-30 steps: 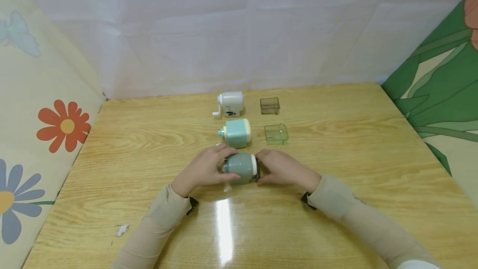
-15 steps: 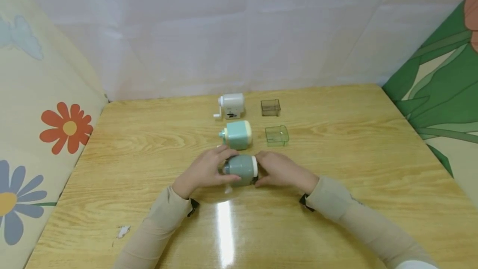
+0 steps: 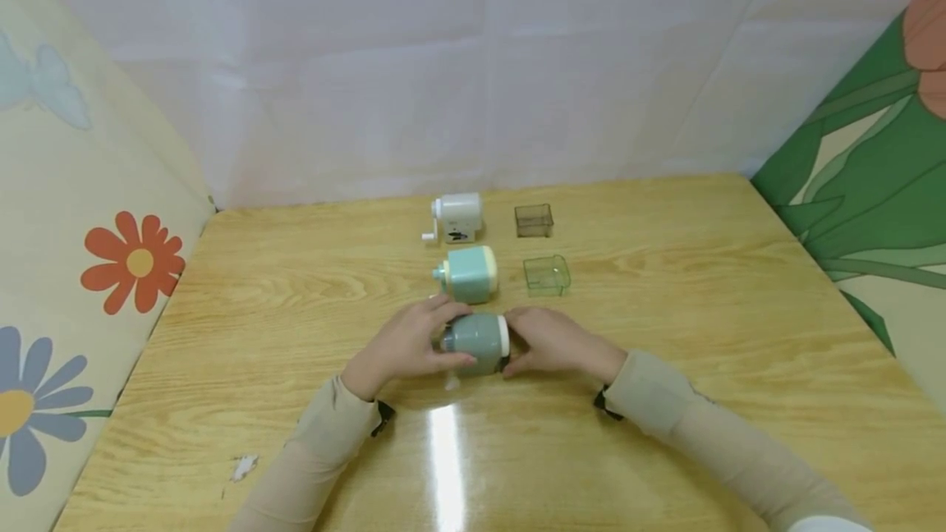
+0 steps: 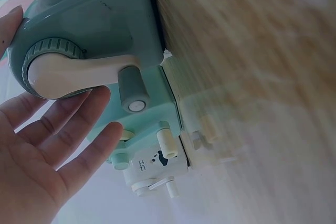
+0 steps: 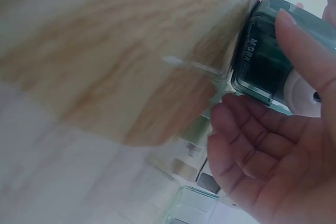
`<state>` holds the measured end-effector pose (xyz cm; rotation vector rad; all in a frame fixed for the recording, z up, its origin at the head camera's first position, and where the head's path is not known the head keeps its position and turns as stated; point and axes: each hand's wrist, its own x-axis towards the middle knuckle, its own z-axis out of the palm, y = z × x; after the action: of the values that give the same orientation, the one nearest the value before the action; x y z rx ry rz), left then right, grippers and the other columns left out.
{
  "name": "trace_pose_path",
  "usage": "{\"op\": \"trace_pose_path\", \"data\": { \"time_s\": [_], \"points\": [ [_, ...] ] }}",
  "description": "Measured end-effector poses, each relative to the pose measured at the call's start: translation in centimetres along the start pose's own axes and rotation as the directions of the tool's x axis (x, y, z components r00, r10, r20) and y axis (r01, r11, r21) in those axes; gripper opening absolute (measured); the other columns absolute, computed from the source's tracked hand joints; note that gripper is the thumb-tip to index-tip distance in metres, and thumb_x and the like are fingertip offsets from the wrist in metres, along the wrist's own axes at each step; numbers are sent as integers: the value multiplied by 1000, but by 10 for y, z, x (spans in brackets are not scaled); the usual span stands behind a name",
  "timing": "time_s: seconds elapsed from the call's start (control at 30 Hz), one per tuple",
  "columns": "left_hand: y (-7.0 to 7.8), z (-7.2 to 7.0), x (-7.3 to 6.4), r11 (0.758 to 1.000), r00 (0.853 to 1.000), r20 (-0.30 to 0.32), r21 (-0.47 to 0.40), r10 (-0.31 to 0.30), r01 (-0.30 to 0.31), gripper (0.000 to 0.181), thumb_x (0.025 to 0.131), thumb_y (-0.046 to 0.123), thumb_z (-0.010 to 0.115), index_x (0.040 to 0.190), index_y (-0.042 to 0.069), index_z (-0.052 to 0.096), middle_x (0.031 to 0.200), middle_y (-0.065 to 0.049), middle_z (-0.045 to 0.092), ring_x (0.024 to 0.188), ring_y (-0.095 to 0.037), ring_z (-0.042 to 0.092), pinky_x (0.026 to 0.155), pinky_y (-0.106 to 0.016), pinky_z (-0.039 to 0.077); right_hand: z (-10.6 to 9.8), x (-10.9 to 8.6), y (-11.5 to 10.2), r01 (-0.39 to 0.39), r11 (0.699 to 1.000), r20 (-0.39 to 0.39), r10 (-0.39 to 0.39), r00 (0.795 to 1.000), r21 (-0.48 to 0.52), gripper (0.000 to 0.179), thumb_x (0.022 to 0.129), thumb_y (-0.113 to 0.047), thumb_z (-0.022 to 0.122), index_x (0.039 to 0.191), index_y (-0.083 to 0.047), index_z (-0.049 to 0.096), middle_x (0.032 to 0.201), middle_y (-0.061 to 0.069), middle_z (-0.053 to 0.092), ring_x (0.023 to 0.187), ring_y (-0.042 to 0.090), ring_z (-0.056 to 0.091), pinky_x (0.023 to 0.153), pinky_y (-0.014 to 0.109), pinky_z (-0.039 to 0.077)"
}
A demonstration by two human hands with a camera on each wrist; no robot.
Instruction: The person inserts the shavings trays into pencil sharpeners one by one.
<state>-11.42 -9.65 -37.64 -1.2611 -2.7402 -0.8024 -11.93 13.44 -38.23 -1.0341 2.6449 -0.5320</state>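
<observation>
A dark green hand-crank pencil sharpener (image 3: 479, 343) lies between both hands at the middle of the table. My left hand (image 3: 409, 341) grips its crank end, thumb along the near side and forefinger on the far side. In the left wrist view, the crank (image 4: 79, 74) hangs over the spread lower fingers. My right hand (image 3: 560, 343) is at the white-rimmed end. There its thumb and curled fingers hold the dark see-through shavings drawer (image 5: 260, 59), which sits in the sharpener's end.
Behind stand a turquoise-and-cream pencil sharpener (image 3: 470, 275) and a grey-white one (image 3: 460, 217). To their right lie a clear green drawer (image 3: 547, 276) and a smoky brown drawer (image 3: 534, 221). A torn white patch (image 3: 244, 467) marks the table at the left front.
The shavings drawer has gone further into the green sharpener, and the right hand has moved slightly left with it. The left hand keeps its grip. The view has tilted up slightly.
</observation>
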Motion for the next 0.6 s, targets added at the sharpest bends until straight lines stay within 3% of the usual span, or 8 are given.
{"op": "trace_pose_path", "data": {
  "time_s": [0.13,0.37,0.6],
  "points": [
    [0,0,0,1000,1000,4,-4,2,-2,58,76,43,70,116,4,56,101,-6,58,80,-13,56,65,-21,49,0,1,3,12,998,-4,-12,1000,59,60,66,-35,80,109,1,59,100,9,63,89,21,59,81,37,49],
    [1,0,-1,1000,1000,12,-15,3,-3,58,76,44,70,116,4,56,101,-6,58,79,-12,56,65,-20,48,2,4,8,31,989,11,-32,999,146,47,64,-35,81,96,-6,61,78,-5,57,67,8,49,58,22,43],
    [0,0,0,1000,1000,1,-14,6,-6,58,75,43,71,115,4,57,102,-7,59,81,-13,56,66,-21,49,2,8,8,40,981,12,-43,999,191,46,64,-32,82,96,-8,61,75,-9,56,64,6,49,55,20,44]
  ]
}}
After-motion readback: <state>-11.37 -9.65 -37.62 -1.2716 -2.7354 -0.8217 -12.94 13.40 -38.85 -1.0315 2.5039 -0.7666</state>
